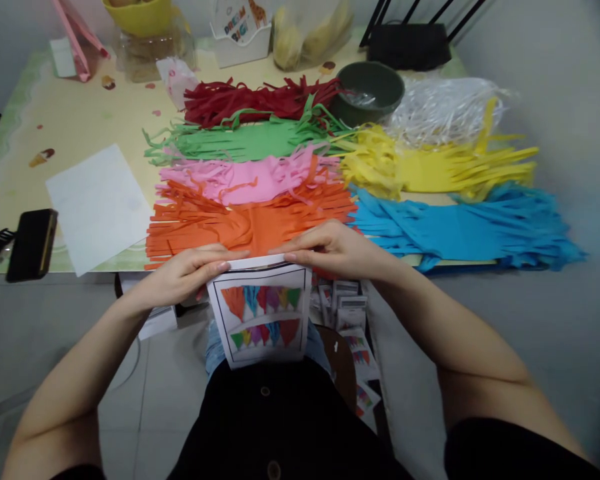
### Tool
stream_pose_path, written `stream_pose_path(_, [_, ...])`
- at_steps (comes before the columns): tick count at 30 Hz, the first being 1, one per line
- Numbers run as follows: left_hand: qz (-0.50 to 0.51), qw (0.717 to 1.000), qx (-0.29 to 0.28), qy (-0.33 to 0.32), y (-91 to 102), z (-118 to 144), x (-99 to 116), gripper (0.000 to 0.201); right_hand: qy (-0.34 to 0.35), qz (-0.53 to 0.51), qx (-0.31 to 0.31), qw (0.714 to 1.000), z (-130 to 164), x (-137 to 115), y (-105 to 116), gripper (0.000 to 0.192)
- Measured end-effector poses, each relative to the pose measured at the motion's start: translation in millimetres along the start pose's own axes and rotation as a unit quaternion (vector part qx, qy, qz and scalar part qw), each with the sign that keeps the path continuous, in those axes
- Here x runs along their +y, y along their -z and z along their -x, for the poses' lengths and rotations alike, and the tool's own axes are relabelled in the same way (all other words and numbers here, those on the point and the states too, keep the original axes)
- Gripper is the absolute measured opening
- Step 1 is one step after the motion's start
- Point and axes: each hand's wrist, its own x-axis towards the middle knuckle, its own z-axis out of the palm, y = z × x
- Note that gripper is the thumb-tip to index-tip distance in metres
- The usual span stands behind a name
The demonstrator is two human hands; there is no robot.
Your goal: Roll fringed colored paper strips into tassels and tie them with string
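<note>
A white packet printed with rows of colourful tassel garlands is upright between my hands, its lower end against my black shirt. My left hand pinches the left part of its white top edge. On the right part of that edge, the thumb and fingers of my right hand are closed. Just beyond my fingertips lies a bundle of orange fringed paper. Blue fringed paper spreads to the right of it. What the packet contains is hidden.
Pink, green, dark red and yellow fringed bundles lie farther back, near a dark green bowl and clear plastic strands. At left are a white sheet and a phone. Several printed packets sit below the table.
</note>
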Motion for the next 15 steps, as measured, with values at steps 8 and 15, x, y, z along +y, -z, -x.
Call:
stream_pose_path(8, [-0.029,0.996,-0.011,-0.078,-2.2,6.7,-6.3,0.045,0.034,0.013,-0.031,0.999,0.0,1.6,-1.8,0.035])
stream_pose_path(15, [-0.103,0.984,0.032,-0.144,-10.6,14.5,-13.5,0.043,0.056,-0.028,-0.050,0.997,5.0,7.8,-1.4,0.039])
